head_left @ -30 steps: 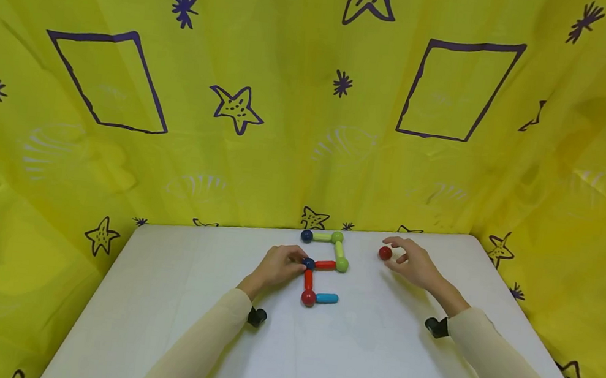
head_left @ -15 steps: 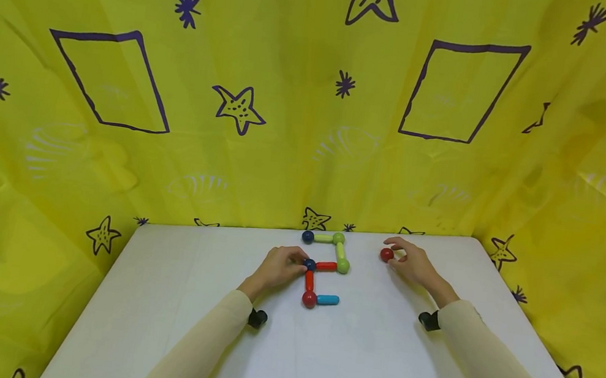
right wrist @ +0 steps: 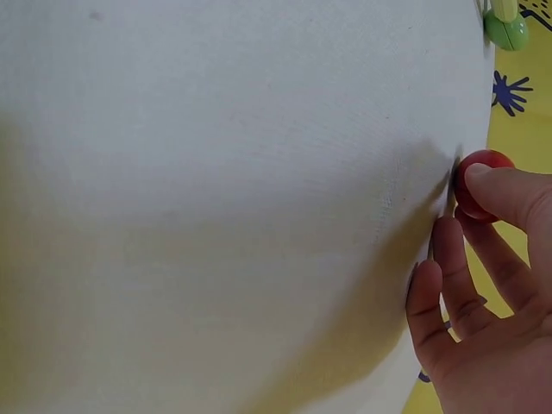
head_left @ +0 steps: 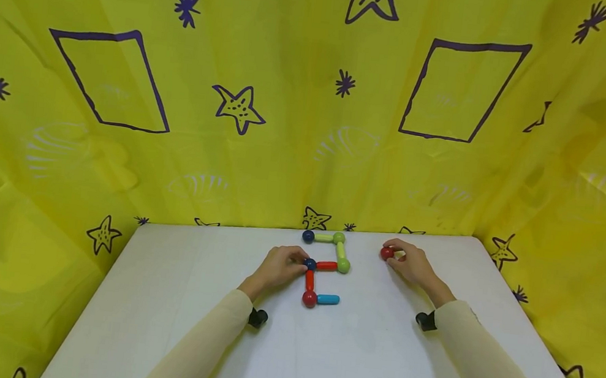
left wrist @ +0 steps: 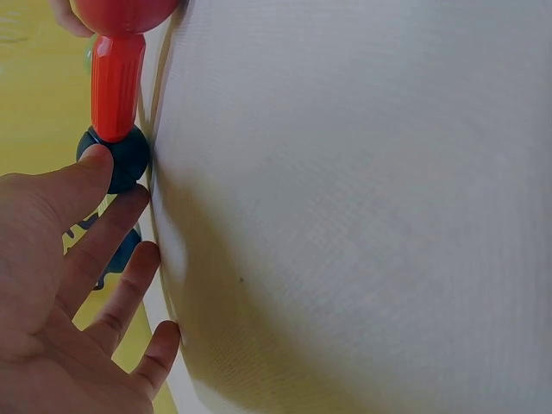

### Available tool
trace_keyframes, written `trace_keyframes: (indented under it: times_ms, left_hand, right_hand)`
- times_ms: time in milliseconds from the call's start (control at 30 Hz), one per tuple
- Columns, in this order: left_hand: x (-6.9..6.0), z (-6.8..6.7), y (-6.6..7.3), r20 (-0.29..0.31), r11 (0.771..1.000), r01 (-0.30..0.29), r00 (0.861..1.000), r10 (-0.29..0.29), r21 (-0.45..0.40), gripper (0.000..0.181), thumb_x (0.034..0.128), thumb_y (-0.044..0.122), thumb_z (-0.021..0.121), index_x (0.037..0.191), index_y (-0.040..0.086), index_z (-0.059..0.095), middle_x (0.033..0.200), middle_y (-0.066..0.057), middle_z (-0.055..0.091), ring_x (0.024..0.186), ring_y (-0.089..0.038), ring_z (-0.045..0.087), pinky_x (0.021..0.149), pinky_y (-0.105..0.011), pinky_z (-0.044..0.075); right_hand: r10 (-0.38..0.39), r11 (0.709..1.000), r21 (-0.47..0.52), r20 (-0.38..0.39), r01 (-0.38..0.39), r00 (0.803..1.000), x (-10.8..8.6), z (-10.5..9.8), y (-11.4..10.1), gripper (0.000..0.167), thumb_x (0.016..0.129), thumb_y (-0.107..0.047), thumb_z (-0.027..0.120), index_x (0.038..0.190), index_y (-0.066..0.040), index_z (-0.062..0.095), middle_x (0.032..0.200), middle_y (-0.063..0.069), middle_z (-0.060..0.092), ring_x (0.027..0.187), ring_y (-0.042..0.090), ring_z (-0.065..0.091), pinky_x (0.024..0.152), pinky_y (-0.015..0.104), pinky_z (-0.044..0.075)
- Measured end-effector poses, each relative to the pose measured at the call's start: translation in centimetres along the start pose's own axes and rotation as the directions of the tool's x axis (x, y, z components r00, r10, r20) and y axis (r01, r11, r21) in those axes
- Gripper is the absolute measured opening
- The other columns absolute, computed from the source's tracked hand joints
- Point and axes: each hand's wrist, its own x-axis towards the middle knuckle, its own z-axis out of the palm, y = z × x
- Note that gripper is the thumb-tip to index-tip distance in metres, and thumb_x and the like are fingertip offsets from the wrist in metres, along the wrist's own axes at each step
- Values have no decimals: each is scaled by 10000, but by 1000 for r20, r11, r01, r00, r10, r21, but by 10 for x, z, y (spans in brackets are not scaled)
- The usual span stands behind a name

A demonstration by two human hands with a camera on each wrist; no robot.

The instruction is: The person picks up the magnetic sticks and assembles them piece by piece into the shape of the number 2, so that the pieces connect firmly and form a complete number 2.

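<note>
My left hand [head_left: 279,265] pinches a dark blue ball [left wrist: 131,157] between thumb and fingers. That ball belongs to a zigzag of toy rods and balls lying on the table. From it a red rod [head_left: 327,266] runs right to a green ball [head_left: 343,266], and another red rod [left wrist: 117,86] runs to a near red ball [head_left: 310,299] with a light blue rod [head_left: 328,299] attached. At the right, my right hand [head_left: 411,265] holds a separate red ball [right wrist: 486,207], thumb on it. Part of that ball is hidden by the thumb.
Light green rods [head_left: 323,238] with another green ball [head_left: 339,238] and a dark blue end ball [head_left: 308,236] form the far end of the zigzag. A white-covered table [head_left: 363,355] meets a patterned yellow curtain [head_left: 283,168] behind and at both sides.
My right hand has come in slightly from the right, and its fingers have closed round the loose red ball. My left hand stays on the dark blue ball.
</note>
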Motion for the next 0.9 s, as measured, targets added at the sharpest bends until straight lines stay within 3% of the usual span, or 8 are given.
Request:
trace_keyframes:
  times_ms: [533, 900]
  left_hand:
    - [0, 0, -1, -1, 1000, -8, 1000, 8, 7, 216, 953, 133, 742, 1167, 104, 730, 1059, -16, 752, 1059, -203, 667, 1012, -407, 500]
    - [0, 0, -2, -1, 1000, -13, 1000, 13, 1, 221, 955, 135, 739, 1173, 99, 730, 1056, -17, 755, 1058, -203, 671, 1015, -410, 495]
  right_hand:
    - [23, 1000, 4, -18, -23, 1000, -1, 1, -1, 333, 913, -30, 751, 1230, -29, 647, 1132, 257, 702, 810, 276, 661, 772, 426, 532]
    - [18, 999, 36, 13, -18, 1000, -3, -1, -4, 325, 891, -66, 793, 1191, -33, 672, 1069, 225, 718, 784, 246, 672, 708, 352, 526]
